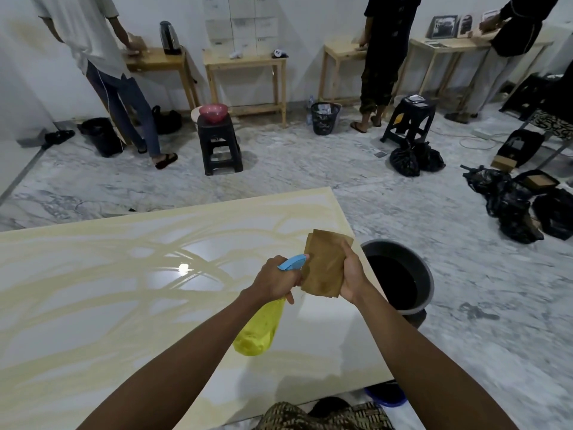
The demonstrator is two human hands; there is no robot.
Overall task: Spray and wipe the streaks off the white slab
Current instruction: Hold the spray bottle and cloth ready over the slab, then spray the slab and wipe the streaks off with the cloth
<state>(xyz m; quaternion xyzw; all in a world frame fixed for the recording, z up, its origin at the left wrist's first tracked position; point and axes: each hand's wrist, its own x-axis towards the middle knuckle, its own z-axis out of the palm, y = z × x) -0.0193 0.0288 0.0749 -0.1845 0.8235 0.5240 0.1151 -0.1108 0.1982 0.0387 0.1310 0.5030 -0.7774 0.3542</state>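
the large glossy white slab (pixel 93 321), smeared with yellowish streaks (pixel 102 302), lies low under both forearms, its long axis running left; most streaks sit left of and beyond the hands. the left hand (pixel 274 282) is nearer them, its grip curled round the neck of a yellow spray bottle with a blue trigger head (pixel 260 328), nozzle facing the folded brown cloth (pixel 324 268) pinched upright by the right hand (pixel 352 279).

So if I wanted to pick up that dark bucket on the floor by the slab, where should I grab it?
Probably the rim, from straight above. The bucket stands upright and open-topped right beside the white slab, so its floor-side rim is the freest part. No handle shows. It seems to hold dark liquid, so lift it level.
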